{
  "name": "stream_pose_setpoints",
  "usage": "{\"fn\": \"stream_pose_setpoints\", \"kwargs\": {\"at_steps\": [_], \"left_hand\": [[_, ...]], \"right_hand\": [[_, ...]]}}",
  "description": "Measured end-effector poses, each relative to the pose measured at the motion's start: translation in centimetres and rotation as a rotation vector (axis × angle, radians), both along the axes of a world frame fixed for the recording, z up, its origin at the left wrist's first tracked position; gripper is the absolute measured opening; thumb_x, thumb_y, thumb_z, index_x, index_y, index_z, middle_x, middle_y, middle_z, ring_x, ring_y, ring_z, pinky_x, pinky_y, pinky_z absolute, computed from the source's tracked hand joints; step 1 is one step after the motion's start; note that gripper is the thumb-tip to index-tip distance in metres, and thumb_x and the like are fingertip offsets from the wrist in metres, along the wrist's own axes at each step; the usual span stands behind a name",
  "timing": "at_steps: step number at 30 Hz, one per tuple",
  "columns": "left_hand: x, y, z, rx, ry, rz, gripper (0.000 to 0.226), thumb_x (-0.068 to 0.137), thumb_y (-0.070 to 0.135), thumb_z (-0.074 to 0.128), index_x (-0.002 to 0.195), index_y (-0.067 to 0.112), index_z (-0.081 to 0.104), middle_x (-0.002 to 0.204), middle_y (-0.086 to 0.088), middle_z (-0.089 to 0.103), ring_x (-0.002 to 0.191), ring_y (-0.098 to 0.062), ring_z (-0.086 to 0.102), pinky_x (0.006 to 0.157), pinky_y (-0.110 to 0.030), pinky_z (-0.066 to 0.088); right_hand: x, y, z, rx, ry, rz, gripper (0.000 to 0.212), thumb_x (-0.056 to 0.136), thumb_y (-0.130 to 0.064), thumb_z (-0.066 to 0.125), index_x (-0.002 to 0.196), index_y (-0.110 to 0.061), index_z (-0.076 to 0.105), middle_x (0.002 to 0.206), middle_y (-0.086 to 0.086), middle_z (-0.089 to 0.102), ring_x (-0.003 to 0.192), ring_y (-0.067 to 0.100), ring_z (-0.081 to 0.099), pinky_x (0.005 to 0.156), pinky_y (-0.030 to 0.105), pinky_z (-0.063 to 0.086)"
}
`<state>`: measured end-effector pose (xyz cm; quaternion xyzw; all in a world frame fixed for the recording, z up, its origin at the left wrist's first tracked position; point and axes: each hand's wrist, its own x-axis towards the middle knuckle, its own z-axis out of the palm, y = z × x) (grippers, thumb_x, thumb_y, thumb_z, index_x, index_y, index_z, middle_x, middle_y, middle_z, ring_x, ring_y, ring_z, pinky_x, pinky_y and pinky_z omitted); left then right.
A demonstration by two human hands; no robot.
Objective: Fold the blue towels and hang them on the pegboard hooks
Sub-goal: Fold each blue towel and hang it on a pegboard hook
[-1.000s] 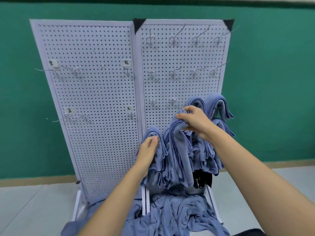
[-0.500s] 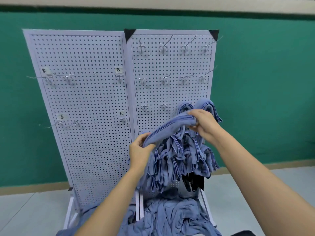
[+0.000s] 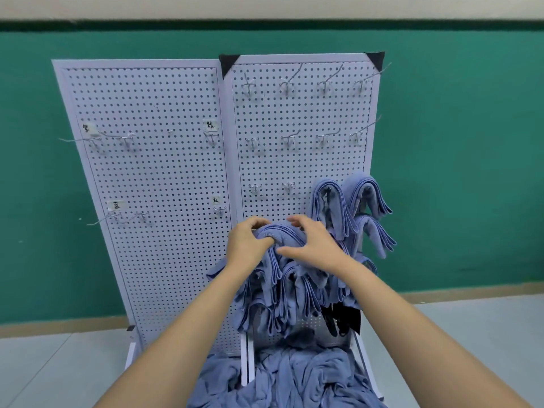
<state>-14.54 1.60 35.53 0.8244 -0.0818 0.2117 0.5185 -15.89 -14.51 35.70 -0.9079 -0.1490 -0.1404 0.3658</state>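
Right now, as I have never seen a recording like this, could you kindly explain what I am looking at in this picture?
There is no machine here. A person wears a camera on the head, so the single picture looks forward and down along both bare forearms. In front stands a white pegboard of two panels with metal hooks, against a green wall. Several folded blue towels already hang on the right panel's lower hooks. The left hand grips one more folded towel at its fold, up against the board. The right hand lies over it with bent fingers; whether it grips, I cannot tell. A loose pile of blue towels lies at the foot of the board. Something black hangs under the towels; I cannot tell what.
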Motion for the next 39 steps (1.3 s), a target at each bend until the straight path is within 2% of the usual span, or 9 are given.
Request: {"fn": "stream_pose_setpoints", "kwargs": {"at_steps": [4,7,9,15,21,27,30,35,39], "left_hand": [[0.8,-0.8,0.0,0.0,-0.02,-0.015,0.028,0.072,0.009,0.074,0.095,0.023,0.066,0.088,0.008,0.067,0.083,-0.013,0.064,0.079,-0.038,0.056],[1.7,-0.8,-0.7,-0.039,-0.007,-0.048,0.027,0.072,0.011,0.076,0.094,0.021,0.066,0.09,0.005,0.068,0.086,-0.016,0.066,0.08,-0.037,0.057],[2.2,-0.9,-1.1,0.021,-0.017,-0.071,0.024,0.075,0.011,0.075,0.097,0.019,0.067,0.091,0.007,0.069,0.088,-0.015,0.066,0.08,-0.031,0.055],[3.7,-2.3,-0.1,0.031,-0.075,-0.13,0.026,0.085,0.011,0.062,0.109,0.018,0.067,0.101,0.005,0.068,0.089,-0.006,0.062,0.073,-0.015,0.047],[6.8,-4.2,4.6,-0.17,-0.236,-0.11,0.027,0.087,0.007,0.06,0.111,0.016,0.066,0.102,0.003,0.067,0.09,-0.007,0.062,0.08,-0.021,0.053],[12.8,-5.7,6.4,-0.242,-0.172,-0.049,0.025,0.087,0.003,0.055,0.105,0.017,0.066,0.087,0.006,0.066,0.08,-0.017,0.064,0.076,-0.036,0.057],[15.3,-6.1,6.0,-0.216,-0.157,-0.011,0.026,0.088,0.001,0.054,0.108,0.012,0.065,0.089,0.006,0.063,0.081,-0.014,0.06,0.074,-0.028,0.053],[17.3,-6.3,3.0,-0.23,-0.152,-0.022,0.027,0.088,-0.002,0.053,0.109,0.011,0.063,0.095,0.003,0.062,0.08,-0.009,0.055,0.067,-0.009,0.044],[17.3,-6.4,0.7,-0.281,-0.173,-0.069,0.037,0.085,-0.007,0.054,0.115,0.013,0.059,0.096,0.011,0.058,0.082,0.0,0.055,0.071,-0.003,0.043]], "right_hand": [[0.8,0.6,-0.8,-0.191,-0.081,-0.132,0.062,0.087,-0.034,0.063,0.142,-0.021,0.036,0.136,0.003,0.05,0.122,0.022,0.045,0.095,0.038,0.044],[1.3,0.1,-0.6,-0.147,-0.083,-0.182,0.042,0.094,-0.02,0.051,0.134,-0.018,0.04,0.101,0.005,0.061,0.071,0.017,0.056,0.063,0.036,0.048],[1.9,-0.5,-0.5,-0.08,-0.057,-0.202,0.032,0.096,-0.019,0.05,0.127,-0.015,0.043,0.088,0.002,0.057,0.058,0.015,0.051,0.055,0.033,0.043],[4.2,-2.1,0.6,0.079,-0.161,-0.204,0.03,0.093,-0.009,0.052,0.123,-0.008,0.054,0.12,0.009,0.058,0.103,0.021,0.055,0.084,0.028,0.042],[7.3,-2.1,5.4,0.253,-0.299,-0.224,0.033,0.09,-0.004,0.053,0.123,-0.009,0.055,0.114,0.006,0.063,0.097,0.013,0.054,0.08,0.019,0.039],[12.5,-1.7,7.1,0.304,-0.252,-0.259,0.033,0.089,-0.004,0.056,0.121,-0.007,0.055,0.114,0.008,0.063,0.091,0.015,0.053,0.074,0.017,0.04],[15.0,-1.6,6.5,0.282,-0.206,-0.265,0.035,0.09,-0.002,0.053,0.125,-0.005,0.052,0.119,0.012,0.061,0.094,0.018,0.053,0.067,0.012,0.032],[17.4,-1.6,4.0,0.234,-0.177,-0.268,0.038,0.09,0.002,0.052,0.127,-0.004,0.051,0.126,0.013,0.058,0.114,0.024,0.053,0.085,0.019,0.038],[17.4,-1.3,2.3,0.275,-0.245,-0.258,0.04,0.089,0.005,0.05,0.128,-0.008,0.051,0.123,0.007,0.059,0.109,0.017,0.054,0.082,0.01,0.033]]}}
